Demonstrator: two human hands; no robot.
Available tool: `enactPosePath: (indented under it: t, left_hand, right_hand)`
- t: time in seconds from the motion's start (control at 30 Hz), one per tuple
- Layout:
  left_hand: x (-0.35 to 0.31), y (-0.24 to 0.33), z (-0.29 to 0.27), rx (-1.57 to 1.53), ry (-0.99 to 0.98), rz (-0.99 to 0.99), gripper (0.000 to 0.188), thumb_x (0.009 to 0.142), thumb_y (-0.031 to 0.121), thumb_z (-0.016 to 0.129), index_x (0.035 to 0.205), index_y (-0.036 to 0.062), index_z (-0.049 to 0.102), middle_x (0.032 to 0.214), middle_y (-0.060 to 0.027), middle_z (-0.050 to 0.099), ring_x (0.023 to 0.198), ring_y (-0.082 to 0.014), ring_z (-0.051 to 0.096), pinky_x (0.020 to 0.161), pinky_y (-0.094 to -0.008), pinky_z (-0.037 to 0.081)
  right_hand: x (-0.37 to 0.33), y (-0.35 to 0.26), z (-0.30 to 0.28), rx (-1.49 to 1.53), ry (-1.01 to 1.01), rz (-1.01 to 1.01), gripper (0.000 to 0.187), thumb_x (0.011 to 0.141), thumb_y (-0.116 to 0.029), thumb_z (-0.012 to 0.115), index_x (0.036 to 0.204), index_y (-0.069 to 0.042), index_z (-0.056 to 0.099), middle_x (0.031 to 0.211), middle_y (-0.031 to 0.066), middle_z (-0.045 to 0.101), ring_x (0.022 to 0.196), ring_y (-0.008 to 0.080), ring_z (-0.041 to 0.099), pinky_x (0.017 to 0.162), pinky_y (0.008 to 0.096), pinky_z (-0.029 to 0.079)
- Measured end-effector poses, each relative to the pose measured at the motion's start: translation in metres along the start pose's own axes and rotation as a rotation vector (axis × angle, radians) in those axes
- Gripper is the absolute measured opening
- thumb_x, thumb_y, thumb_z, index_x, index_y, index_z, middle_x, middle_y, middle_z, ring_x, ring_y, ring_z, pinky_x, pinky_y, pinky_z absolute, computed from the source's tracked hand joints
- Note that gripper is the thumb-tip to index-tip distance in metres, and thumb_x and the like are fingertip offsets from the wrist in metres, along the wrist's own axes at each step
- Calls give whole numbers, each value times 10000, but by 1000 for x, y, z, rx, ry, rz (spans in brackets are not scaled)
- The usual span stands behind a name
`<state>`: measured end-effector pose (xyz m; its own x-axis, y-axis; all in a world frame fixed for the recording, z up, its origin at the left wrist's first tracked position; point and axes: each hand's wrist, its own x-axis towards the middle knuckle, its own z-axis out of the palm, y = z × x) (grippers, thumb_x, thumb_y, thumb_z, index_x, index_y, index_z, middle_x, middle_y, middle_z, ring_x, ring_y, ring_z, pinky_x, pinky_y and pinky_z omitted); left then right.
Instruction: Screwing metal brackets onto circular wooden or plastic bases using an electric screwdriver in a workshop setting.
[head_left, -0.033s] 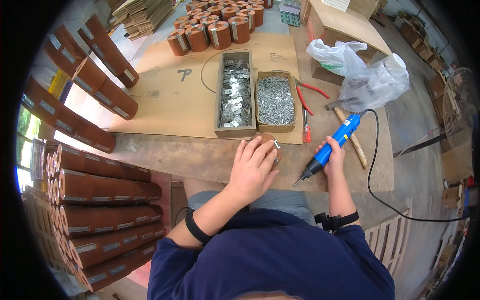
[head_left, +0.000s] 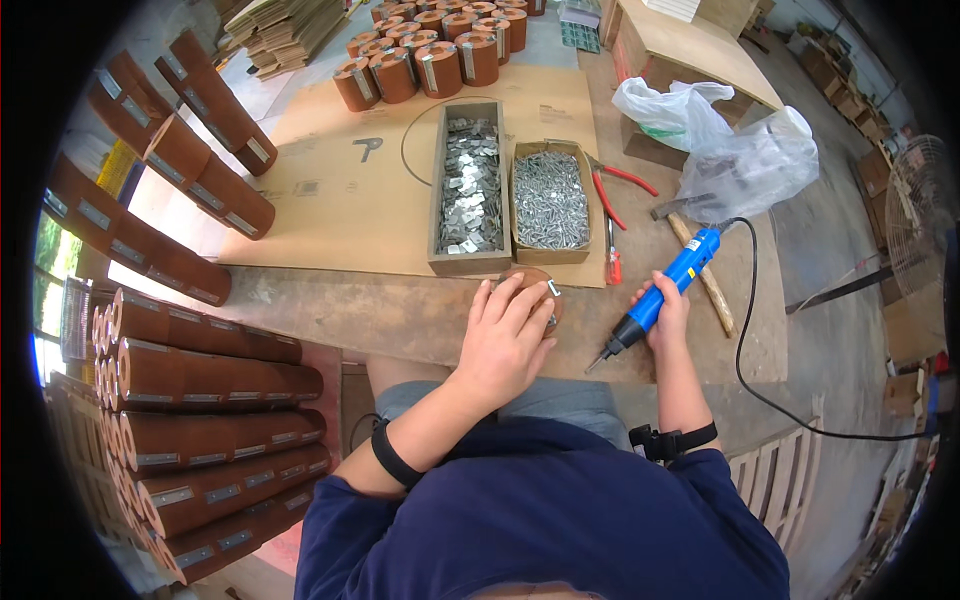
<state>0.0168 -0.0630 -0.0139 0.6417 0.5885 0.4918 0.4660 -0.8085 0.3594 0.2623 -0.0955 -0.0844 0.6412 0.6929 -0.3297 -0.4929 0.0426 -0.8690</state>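
My left hand [head_left: 508, 338] is laid over a brown round block [head_left: 541, 283], its fingers curving across the top. A small silvery metal piece shows on the block beside my fingertips; my hand hides most of the rest. In my right hand [head_left: 670, 318] is a blue electric screwdriver [head_left: 668, 282], gripped around its body. Its bit points down and left, close to the tabletop and apart from the block. Beyond my left hand stand a long wooden box of small metal plates [head_left: 437, 230] and a cardboard box of screws [head_left: 548, 257].
Red-handled pliers [head_left: 608, 200], a red-handled screwdriver [head_left: 614, 268] and a hammer [head_left: 712, 290] lie on the worktable [head_left: 400, 315]. Plastic bags [head_left: 750, 165] sit at the back right. Brown cylinders [head_left: 225, 375] are stacked at the left; shorter ones [head_left: 440, 70] stand at the far side. A black cord [head_left: 742, 370] trails right.
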Motion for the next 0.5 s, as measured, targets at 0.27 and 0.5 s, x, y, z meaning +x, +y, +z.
enactPosePath:
  t: [0.27, 0.5]
  left_hand:
    - [-8, -8, -18, -62, 211, 115, 194, 618, 58, 671, 806, 62, 622, 833, -48, 608, 830, -204, 574, 918, -441, 335]
    - [0, -14, -42, 47, 288, 21, 228, 617, 28, 652, 839, 63, 615, 656, -26, 526, 585, -183, 512, 795, -361, 399]
  right_hand:
    - [3, 0, -2, -18, 42, 4, 286, 728, -179, 606, 928, -38, 460, 707, 72, 512, 598, 180, 531, 531, 331, 479]
    - [9, 3, 4, -5, -1, 5, 273, 726, -160, 618, 902, -53, 440, 696, 70, 513, 584, 178, 542, 520, 327, 487]
